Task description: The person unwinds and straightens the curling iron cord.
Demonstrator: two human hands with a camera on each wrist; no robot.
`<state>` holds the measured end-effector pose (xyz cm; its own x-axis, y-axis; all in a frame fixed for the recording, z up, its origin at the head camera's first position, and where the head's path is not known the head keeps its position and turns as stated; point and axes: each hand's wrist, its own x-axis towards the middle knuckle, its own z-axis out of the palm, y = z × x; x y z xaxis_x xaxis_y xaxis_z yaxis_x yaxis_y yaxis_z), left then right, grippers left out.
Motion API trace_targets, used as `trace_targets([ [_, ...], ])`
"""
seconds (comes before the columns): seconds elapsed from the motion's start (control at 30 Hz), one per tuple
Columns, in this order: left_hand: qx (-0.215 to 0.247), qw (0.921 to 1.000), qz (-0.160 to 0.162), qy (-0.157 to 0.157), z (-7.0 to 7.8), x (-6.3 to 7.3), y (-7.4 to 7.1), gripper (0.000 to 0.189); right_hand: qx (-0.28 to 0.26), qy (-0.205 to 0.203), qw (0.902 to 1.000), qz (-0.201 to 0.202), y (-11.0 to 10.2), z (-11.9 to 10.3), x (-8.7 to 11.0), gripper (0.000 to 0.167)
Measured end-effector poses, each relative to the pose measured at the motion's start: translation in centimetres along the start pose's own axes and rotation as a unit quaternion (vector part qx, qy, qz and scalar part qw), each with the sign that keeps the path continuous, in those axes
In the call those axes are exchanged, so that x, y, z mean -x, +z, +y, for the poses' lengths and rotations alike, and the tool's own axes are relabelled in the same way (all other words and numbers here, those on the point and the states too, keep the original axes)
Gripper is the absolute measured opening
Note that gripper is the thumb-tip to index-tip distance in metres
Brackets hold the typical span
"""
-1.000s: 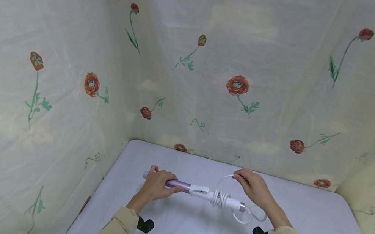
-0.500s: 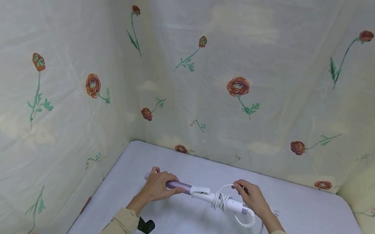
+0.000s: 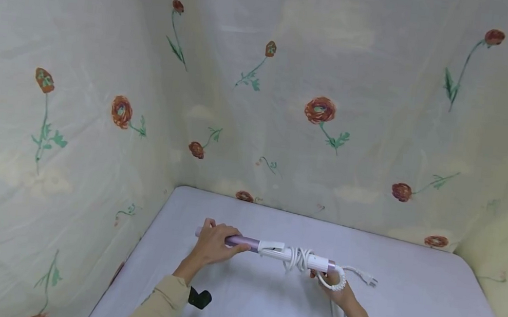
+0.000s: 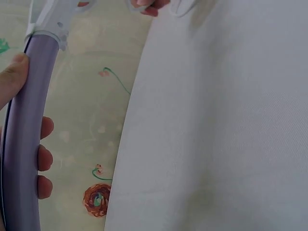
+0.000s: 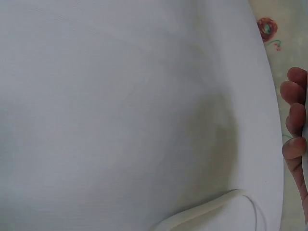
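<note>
A curling iron (image 3: 245, 243) with a lilac barrel and white handle is held in the air, nearly level. My left hand (image 3: 217, 242) grips its barrel (image 4: 30, 130), thumb on one side and fingertips (image 4: 44, 159) on the other in the left wrist view. The white cord (image 3: 299, 259) is wound several times round the handle. Under the handle's right end is my right hand (image 3: 335, 287), partly hidden by the cord's ribbed sleeve (image 3: 340, 279). Its fingers (image 5: 294, 115) are curled at the right wrist view's edge, and it appears to pinch the cord.
The cord's plug (image 3: 369, 279) sticks out to the right. A loose stretch of cord (image 5: 202, 209) hangs below the right hand. Beneath lies a white-covered table (image 3: 416, 299), with flowered cloth (image 3: 367, 139) behind it and at both sides. Black pieces (image 3: 199, 298) sit at the wrists.
My right hand has gone from above the handle down to beneath it, bringing the cord round. The plug now shows at the right. My left hand keeps its grip on the barrel.
</note>
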<state>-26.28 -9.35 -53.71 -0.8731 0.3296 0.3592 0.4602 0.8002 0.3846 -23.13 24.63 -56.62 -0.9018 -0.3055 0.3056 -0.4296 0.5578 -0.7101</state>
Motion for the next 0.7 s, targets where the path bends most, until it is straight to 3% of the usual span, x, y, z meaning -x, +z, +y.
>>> trace_targets([
  [0.23, 0.0, 0.9998, 0.013, -0.014, 0.4, -0.3, -0.1, 0.05, -0.028, 0.036, 0.9975, -0.053, 1.9, 1.2, 0.8, 0.016],
  [0.37, 0.001, 0.9996, 0.008, -0.028, 0.6, -0.5, -0.2, 0.051, 0.012, 0.025, 0.9972, -0.07, 2.3, 0.6, 1.5, 0.015],
  [0.57, -0.019, 0.9989, 0.003, -0.042, 0.8, -0.5, -0.3, 0.048, 0.104, 0.004, 0.9927, -0.06, 2.9, -1.1, 2.6, 0.04],
  [0.7, -0.027, 0.9986, 0.009, -0.044, 0.7, -0.4, -0.2, 0.05, 0.12, -0.016, 0.9915, -0.047, 3.5, -2.6, 2.7, 0.05],
])
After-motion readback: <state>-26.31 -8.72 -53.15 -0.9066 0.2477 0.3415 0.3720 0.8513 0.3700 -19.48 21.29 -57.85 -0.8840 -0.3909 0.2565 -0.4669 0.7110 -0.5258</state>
